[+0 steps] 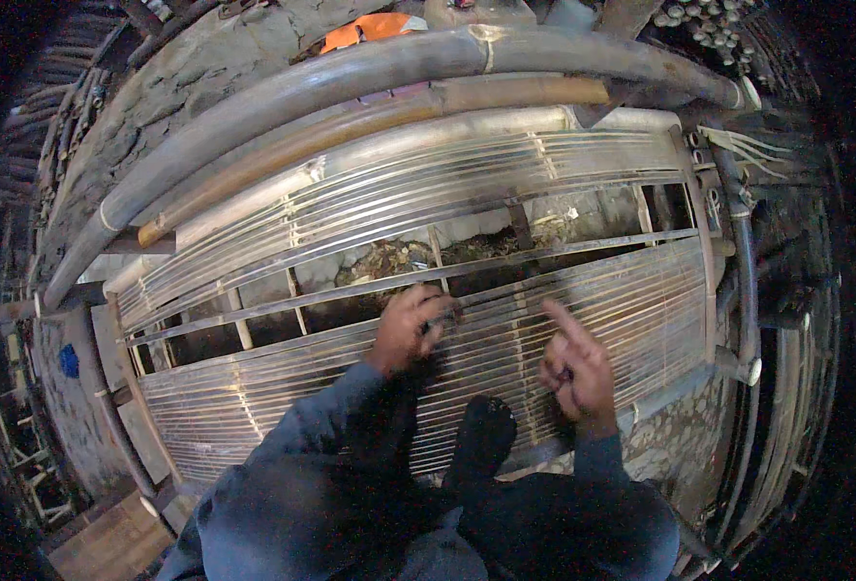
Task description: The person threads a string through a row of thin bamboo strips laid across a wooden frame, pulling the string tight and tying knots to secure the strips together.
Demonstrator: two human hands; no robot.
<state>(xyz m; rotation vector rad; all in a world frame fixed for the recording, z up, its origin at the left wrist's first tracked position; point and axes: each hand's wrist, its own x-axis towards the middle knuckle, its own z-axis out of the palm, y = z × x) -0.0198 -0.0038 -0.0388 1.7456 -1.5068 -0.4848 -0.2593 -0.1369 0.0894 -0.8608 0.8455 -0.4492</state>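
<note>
A long platform of thin split-bamboo slats (622,310) lies in front of me. Over its near section, my left hand (411,331) has its fingers curled, close to a long crosswise strip (351,295); whatever may be inside the fingers is hidden. To its right, my right hand (579,373) hovers above the slats or rests on them. Its index finger points forward while the other fingers fold in, and I cannot make out anything held there. A dark-covered foot (486,431) is on the near slats between my arms.
Thick bamboo poles (351,82) run along the far side. Between the two slatted sections, a gap shows the rubble-strewn ground (389,261). An orange item (370,31) lies beyond the poles. Pale loose strips (748,145) jut out at the right, near upright bamboo posts (746,281).
</note>
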